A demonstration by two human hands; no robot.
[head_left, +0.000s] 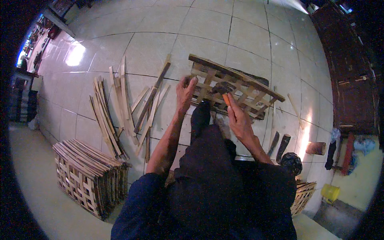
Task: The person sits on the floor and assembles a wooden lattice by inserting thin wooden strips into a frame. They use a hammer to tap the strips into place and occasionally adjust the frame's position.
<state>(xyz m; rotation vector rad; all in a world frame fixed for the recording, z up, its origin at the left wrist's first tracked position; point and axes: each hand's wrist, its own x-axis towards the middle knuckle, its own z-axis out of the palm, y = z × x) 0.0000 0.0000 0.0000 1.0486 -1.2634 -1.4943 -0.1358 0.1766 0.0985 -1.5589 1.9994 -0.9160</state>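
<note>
A lattice panel (244,86) of crossed wooden slats lies on the tiled floor in front of me. My left hand (185,93) rests with fingers spread on the panel's left edge. My right hand (237,114) grips the orange handle of a hammer (223,89) whose dark head sits on the slats near the panel's middle. My foot in a dark sock (200,116) reaches to the panel's near edge, between my two hands.
Loose wooden slats (120,108) lie scattered to the left. A stack of finished lattice panels (90,176) stands at lower left, another panel (303,196) at lower right. A cylinder (316,148), dark short pieces (280,145) and a yellow container (330,193) lie right. A dark wooden door (352,80) is on the right.
</note>
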